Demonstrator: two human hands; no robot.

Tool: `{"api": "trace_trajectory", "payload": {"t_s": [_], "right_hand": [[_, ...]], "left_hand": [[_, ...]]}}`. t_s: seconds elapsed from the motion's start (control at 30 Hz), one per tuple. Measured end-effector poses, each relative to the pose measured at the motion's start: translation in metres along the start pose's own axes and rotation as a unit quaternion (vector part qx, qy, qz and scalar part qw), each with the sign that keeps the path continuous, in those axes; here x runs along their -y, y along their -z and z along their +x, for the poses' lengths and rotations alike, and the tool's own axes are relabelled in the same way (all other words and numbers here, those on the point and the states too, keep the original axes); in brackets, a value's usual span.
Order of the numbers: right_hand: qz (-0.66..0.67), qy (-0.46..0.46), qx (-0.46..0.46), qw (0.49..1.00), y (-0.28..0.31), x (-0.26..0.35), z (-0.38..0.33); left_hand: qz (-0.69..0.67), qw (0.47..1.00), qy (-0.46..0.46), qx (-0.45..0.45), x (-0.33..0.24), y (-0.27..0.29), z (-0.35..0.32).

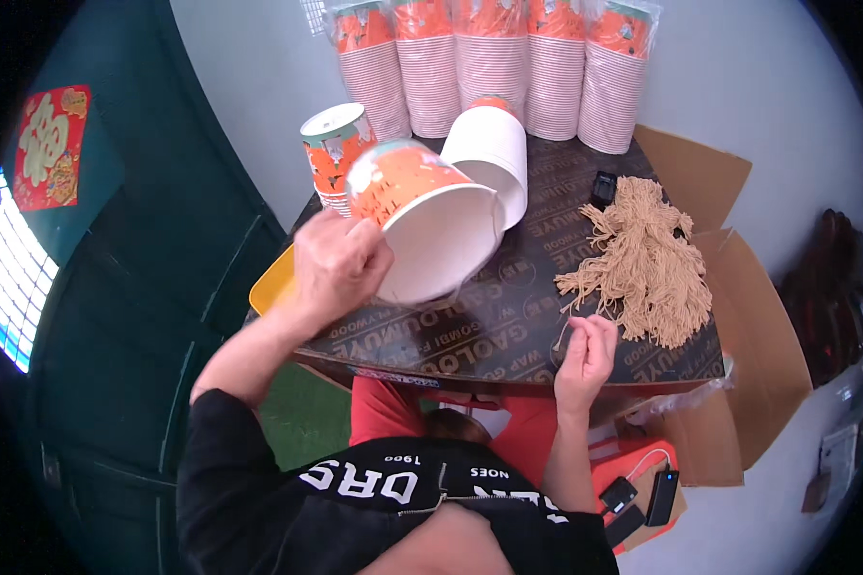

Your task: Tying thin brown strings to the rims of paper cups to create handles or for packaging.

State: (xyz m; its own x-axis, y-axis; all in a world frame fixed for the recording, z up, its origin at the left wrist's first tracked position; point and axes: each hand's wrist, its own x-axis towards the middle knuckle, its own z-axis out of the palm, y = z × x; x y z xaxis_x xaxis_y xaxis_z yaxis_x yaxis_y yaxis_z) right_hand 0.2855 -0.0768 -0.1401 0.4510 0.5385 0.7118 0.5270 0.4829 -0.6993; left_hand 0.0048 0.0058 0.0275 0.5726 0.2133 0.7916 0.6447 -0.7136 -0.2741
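Note:
My left hand (336,259) is closed at the lower left side of a large orange-printed paper bucket (417,196). The bucket is tilted above the table, its white open mouth turned toward me. A thin pale cord appears to hang at the right of its rim. My right hand (585,359) pinches the end of a thin tan cord near the table's front edge. Just beyond it lies a big bundle of tan cords (647,259). A white paper bucket (494,158) lies on its side behind the held one, its mouth toward me.
A short stack of printed buckets (338,149) stands at the back left of the dark table (431,350). Several tall bucket stacks (460,81) in clear plastic line the back. A small black object (603,189) sits beside the cords. A yellow container (273,283) and open cardboard box (753,335) flank the table.

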Motion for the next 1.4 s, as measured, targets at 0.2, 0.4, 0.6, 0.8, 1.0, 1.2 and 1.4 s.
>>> {"api": "trace_trajectory", "payload": {"t_s": [0.2, 0.4, 0.6, 0.8, 1.0, 1.2, 1.4], "right_hand": [[-0.021, -0.026, -0.008, 0.999, 0.009, -0.021, -0.007], [-0.028, -0.022, 0.017, 0.999, 0.009, -0.022, -0.008], [-0.053, -0.010, 0.027, 0.998, 0.004, -0.022, -0.011], [-0.067, -0.004, 0.048, 0.997, 0.004, -0.019, -0.011], [-0.078, -0.027, 0.051, 0.995, 0.003, -0.009, -0.011], [-0.063, -0.025, 0.053, 0.996, 0.000, -0.009, -0.014], [-0.077, 0.013, 0.068, 0.995, -0.003, -0.018, -0.013]], "left_hand": [[0.205, 0.977, -0.038, 0.049, 0.058, 0.038, 0.013], [0.405, 0.906, 0.043, 0.114, 0.159, 0.053, -0.002], [0.481, 0.841, 0.105, 0.226, 0.233, 0.026, 0.001], [0.535, 0.820, -0.017, 0.205, 0.261, -0.046, 0.021], [0.502, 0.814, -0.057, 0.288, 0.222, -0.109, 0.058], [0.484, 0.822, -0.111, 0.280, 0.208, -0.136, 0.043], [0.335, 0.846, -0.036, 0.413, 0.188, -0.138, 0.032]]}}
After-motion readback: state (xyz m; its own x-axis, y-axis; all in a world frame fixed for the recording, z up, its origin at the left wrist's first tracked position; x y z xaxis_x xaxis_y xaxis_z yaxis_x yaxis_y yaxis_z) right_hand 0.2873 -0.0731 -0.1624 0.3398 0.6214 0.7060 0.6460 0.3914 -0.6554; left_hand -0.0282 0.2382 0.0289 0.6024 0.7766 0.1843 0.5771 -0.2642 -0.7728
